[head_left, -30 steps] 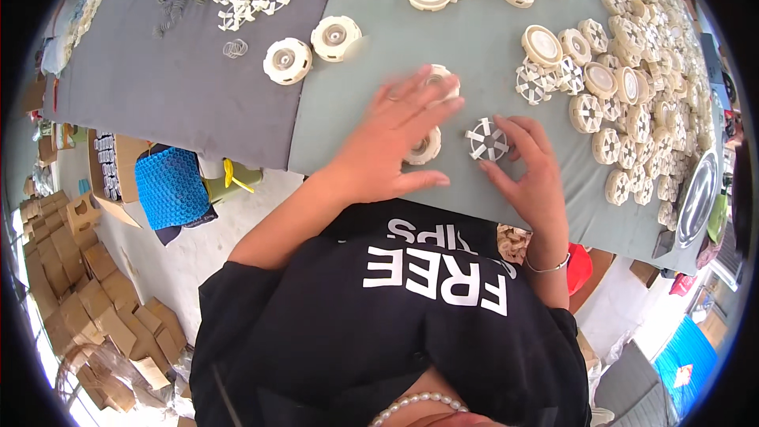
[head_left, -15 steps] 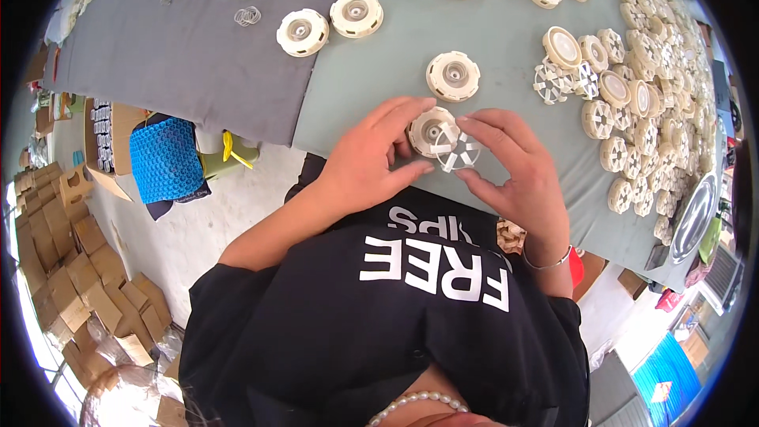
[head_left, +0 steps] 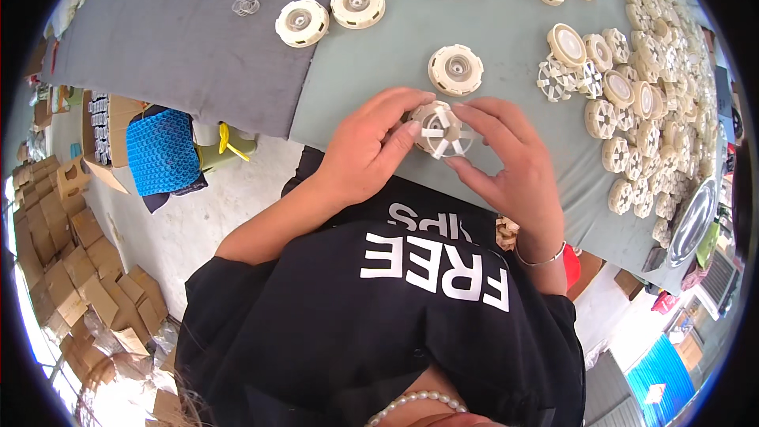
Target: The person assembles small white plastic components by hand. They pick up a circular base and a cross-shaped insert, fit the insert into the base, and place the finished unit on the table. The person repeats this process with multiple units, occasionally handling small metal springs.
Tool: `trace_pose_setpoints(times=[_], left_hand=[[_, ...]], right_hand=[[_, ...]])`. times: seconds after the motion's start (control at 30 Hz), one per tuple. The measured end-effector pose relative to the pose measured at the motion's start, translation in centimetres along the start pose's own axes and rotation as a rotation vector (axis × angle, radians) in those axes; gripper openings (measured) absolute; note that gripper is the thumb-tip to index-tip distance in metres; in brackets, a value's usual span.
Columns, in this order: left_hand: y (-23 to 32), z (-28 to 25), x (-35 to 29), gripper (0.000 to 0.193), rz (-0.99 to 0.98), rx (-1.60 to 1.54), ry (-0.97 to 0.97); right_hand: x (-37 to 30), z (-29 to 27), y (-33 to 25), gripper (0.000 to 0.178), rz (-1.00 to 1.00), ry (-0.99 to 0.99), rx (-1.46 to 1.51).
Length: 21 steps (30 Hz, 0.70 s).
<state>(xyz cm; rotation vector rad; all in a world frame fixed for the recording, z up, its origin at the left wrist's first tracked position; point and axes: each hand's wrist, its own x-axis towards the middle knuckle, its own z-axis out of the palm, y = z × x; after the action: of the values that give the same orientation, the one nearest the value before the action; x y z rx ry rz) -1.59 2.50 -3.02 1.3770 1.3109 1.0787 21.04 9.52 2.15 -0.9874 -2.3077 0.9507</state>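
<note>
Head | spoked disc (head_left: 444,136) over cap (head_left: 424,115) | right fingers (head_left: 476,112) curled, gripping disc's rim | left fingers (head_left: 405,101) curled around cap

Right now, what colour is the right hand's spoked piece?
White: the spoked piece, best in the head view.

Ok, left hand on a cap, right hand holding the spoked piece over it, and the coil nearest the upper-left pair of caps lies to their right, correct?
Not quite: the head view shows the coil lying left of the pair of caps. The rest stands: left hand on a cap, right hand holding the spoked piece over it.
</note>
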Motion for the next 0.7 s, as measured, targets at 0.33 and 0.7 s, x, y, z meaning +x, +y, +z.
trace_pose_setpoints(times=[0.33,0.7], left_hand=[[1.5,-0.5,0.6,0.056,-0.137,0.009,-0.078],[2.5,0.9,5.2,0.069,0.061,0.523,0.109]], right_hand=[[0.6,1.0,0.7,0.052,0.031,-0.117,-0.037],[2.3,-8.1,9.5,0.059,0.045,0.417,-0.671]])
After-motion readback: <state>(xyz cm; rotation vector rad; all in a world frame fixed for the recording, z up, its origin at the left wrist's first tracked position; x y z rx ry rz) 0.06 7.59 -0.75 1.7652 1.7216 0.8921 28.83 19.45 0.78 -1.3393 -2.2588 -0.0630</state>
